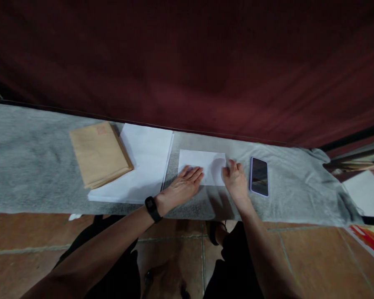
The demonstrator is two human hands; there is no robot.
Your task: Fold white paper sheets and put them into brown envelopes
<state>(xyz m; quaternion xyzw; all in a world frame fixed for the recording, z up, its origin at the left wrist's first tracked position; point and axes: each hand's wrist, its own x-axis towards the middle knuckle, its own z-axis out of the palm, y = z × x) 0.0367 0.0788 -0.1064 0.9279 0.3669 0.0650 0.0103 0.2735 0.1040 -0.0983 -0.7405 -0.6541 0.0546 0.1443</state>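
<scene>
White paper (210,160), 1 piece, at phone's (259,176) 9 o'clock: left hand (186,182) flat atop, fingers slightly spread, gripping nothing; right hand (236,180) half-curled at 3-o'clock edge, grip unclear; best pressed evenly, edges square.

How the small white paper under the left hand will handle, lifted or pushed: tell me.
The small white paper looks thin, so it would probably flex if lifted by one edge. It lies flat, so rolling seems unlikely. Pushed, it might drag on the wrinkled grey cloth beneath.
</scene>
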